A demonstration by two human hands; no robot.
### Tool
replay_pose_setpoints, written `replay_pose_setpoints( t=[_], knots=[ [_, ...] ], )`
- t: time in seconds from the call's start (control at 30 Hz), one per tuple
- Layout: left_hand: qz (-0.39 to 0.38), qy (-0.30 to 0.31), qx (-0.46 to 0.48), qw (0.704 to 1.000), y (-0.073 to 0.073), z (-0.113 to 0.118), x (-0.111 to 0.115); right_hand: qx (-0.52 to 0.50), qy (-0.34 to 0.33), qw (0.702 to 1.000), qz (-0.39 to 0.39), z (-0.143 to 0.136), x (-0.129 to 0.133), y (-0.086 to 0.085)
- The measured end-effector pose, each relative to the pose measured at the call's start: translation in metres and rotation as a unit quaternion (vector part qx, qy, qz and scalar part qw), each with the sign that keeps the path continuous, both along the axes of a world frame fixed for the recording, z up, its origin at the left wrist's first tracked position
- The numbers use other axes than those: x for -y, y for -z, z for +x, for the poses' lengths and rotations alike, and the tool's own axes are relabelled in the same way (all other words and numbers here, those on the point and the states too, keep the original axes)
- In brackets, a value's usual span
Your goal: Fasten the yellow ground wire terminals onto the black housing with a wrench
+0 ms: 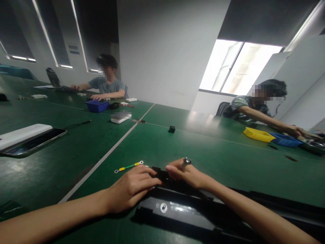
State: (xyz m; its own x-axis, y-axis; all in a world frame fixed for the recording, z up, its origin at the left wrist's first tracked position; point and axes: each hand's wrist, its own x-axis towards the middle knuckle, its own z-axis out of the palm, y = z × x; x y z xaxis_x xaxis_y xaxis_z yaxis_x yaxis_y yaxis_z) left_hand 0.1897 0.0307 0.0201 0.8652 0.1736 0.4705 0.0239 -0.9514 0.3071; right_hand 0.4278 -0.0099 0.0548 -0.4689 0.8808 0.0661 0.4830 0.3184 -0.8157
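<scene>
My right hand is closed around a wrench; its open-ended metal jaw sticks out above the fist. Under that hand lies a long black assembly with a shiny metal strip and a round screw hole. My left hand grips a small black part at the assembly's far left end, fingertips on its edge. Both hands meet close together there, so the wrench's lower end is hidden. Just beyond my left hand, a yellow-green ground wire with ring terminals lies on the table.
On the green table a phone lies beside a white case at left. Farther off are a small black block, a blue-purple bin, a yellow tray and a blue tray. Two people sit across, working.
</scene>
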Motion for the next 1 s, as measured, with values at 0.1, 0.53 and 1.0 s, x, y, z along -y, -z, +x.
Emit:
replay_pose_setpoints(
  t=[0.1, 0.53, 1.0],
  knots=[
    [-0.015, 0.007, -0.006, 1.0, -0.0005, 0.0007, -0.0001, 0.006, -0.003, 1.0, 0.006, 0.0006, -0.0001, -0.0001],
    [-0.027, 0.009, -0.02, 0.999, 0.0014, 0.0012, -0.0004, 0.003, -0.003, 1.0, 0.005, 0.0001, -0.0014, 0.0015],
    [-0.025, 0.011, -0.02, 0.999, -0.0009, 0.0016, 0.0002, 0.003, -0.003, 1.0, 0.01, 0.0004, -0.0001, -0.0005]
  ],
)
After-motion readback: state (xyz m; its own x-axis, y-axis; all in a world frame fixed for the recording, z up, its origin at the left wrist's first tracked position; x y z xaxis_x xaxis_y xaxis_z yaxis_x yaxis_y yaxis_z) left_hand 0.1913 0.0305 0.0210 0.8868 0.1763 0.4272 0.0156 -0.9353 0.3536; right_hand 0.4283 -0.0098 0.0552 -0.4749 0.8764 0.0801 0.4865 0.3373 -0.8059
